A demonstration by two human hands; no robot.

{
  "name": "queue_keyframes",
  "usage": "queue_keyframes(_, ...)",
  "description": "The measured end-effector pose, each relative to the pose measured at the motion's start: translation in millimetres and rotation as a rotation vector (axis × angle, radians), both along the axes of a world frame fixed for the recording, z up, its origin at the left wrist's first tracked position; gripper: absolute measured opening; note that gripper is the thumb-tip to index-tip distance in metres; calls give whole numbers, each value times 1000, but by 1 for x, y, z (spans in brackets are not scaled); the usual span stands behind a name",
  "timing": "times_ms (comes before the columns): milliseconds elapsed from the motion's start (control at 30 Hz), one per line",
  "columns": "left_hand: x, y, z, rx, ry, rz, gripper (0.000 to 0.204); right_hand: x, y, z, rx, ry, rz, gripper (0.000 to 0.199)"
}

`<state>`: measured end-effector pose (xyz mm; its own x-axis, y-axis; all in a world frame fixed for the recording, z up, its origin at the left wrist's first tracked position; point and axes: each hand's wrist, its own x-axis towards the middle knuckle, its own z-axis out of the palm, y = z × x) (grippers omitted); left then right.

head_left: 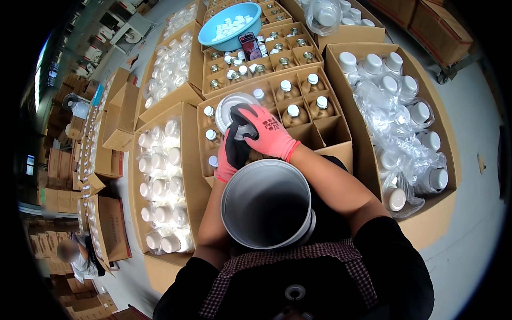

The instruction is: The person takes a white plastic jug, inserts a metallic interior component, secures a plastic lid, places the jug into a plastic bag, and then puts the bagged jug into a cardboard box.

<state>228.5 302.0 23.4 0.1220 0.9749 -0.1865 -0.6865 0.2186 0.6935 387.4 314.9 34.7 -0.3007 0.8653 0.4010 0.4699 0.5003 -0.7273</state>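
Note:
Both my hands wear pink gloves with dark palms. Between them is a round pale-grey plastic lid [230, 104], over the left end of a divided carton [332, 133] of clear bottles. My right hand [262, 129] is closed on the lid's near right part, with its dark fingertips across the face. My left hand [233, 152] holds the lid from below, its fingers partly hidden. Directly in front of my body, inside my arms, stands a grey bucket [265, 202] with its open mouth up. White-capped bottles [293, 114] stand in several of the carton's compartments.
Farther off, a blue basin [229, 25] of white caps and a phone [250, 46] rest on another bottle carton. Cartons of bagged, white-capped containers flank me at left [160, 186] and right [397, 133]. A person [80, 256] is at far left.

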Motion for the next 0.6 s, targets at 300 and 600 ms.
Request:
queue_keyframes(300, -8, -14, 6, 203, 621, 110, 43, -29, 15, -26, 253, -44, -212, 67)
queue_keyframes(600, -25, -2, -30, 250, 864, 172, 44, -22, 48, -50, -683, -125, -97, 64)
